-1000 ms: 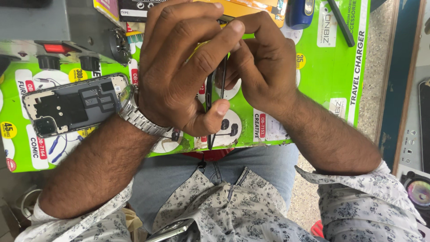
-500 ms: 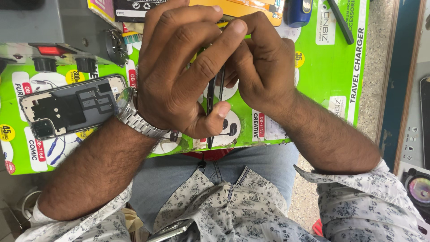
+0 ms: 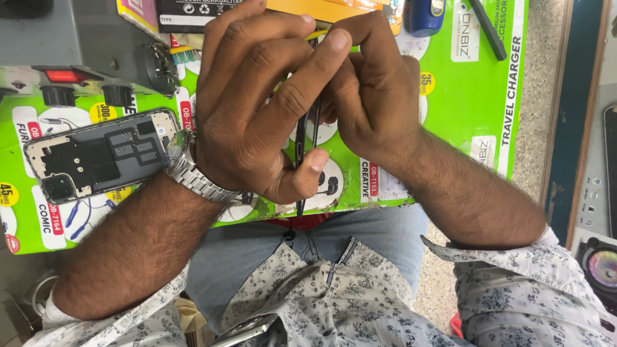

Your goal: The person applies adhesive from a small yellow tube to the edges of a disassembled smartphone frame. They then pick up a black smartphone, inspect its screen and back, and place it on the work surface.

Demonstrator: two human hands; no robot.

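With my left hand [image 3: 257, 109] and right hand [image 3: 369, 96] both pinched shut on the thin dark phone panel [image 3: 302, 144], which looks edge-on, I fear prying too hard could crack it.

A flat bright-green printed package sheet [image 3: 479, 96] covered the work surface, with white panels, small yellow round stickers [image 3: 427, 83] and red label strips [image 3: 184, 115] across it. At the far edge lay a black label [image 3: 193, 9] beside a yellow-orange package [image 3: 340, 9]. At the near right corner sat a round iridescent disc label [image 3: 603, 266].
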